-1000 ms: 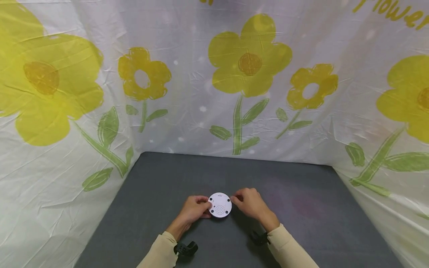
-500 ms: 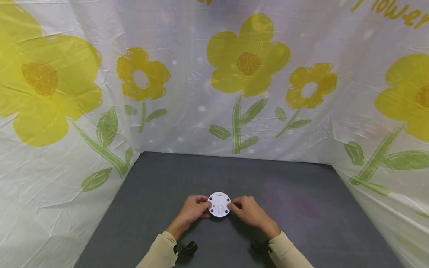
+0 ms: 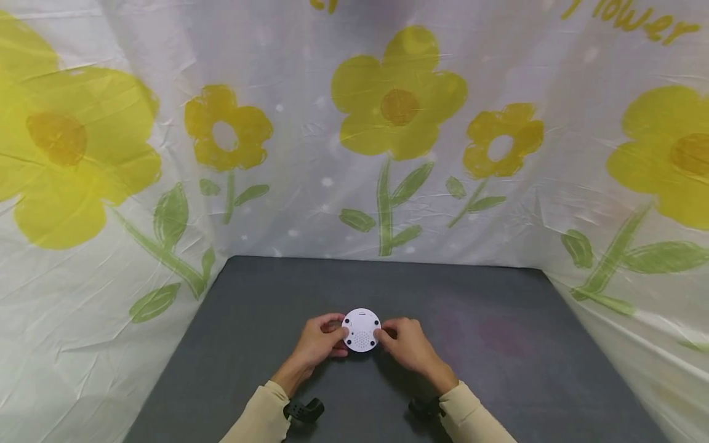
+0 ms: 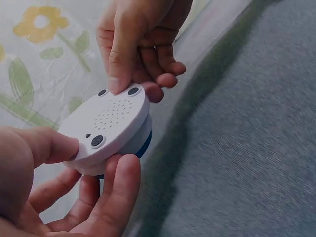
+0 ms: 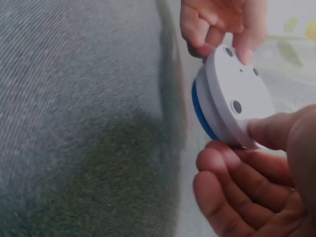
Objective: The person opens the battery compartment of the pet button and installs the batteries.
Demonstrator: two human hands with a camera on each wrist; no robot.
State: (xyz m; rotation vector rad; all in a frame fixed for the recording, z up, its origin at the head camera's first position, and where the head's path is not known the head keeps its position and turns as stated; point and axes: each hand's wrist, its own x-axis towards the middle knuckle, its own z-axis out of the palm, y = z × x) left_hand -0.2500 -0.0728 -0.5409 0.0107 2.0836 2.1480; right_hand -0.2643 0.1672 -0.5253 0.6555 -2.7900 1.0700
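Note:
A round white device (image 3: 361, 330) with a blue band on its far side is held between both hands over the dark table. Its flat face, turned up toward the head camera, bears dark round feet and a patch of small holes, as the left wrist view shows of the device (image 4: 111, 118). My left hand (image 3: 318, 339) grips its left edge, thumb on the flat face and fingers beneath. On the opposite edge my right hand (image 3: 408, 346) pinches it, thumb on the face and fingers curled under, plain to see in the right wrist view of the device (image 5: 237, 94).
The dark grey table (image 3: 266, 289) spreads out around the hands. A white curtain (image 3: 299, 203) printed with yellow flowers encloses its back and both sides. Dark straps (image 3: 303, 411) sit on both wrists below tan sleeves.
My right hand, at first just beside the device's right edge, has come in and taken hold of it with thumb on the face. The left hand keeps its grip. The head view has shifted slightly.

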